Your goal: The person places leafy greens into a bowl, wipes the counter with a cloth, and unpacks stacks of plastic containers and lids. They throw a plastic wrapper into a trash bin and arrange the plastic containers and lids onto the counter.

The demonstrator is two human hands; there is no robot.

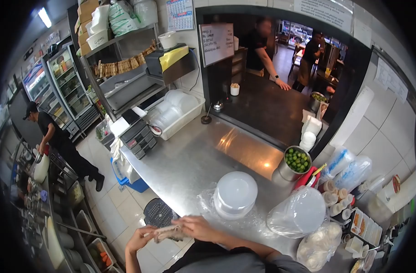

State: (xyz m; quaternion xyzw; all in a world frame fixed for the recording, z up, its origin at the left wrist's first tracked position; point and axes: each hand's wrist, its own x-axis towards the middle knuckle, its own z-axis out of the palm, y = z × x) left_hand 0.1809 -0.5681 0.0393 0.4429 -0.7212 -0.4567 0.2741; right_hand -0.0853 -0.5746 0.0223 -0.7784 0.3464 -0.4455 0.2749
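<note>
By counter edge (151, 183), fingers (142, 234) gripping strip (168, 234), perhaps plastic

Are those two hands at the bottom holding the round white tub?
No: the left hand and right hand hold a small pale thing, while the round white tub stands on the metal counter.

no full wording reads surely: the whiteboard (217, 44) at twelve o'clock bears blurred handwriting, the white tub (98, 39) at half past ten marker letters seemingly starting "g", the calendar (179, 16) near half past eleven tiny print, the notice (324, 12) at half past one blurred lines.
</note>
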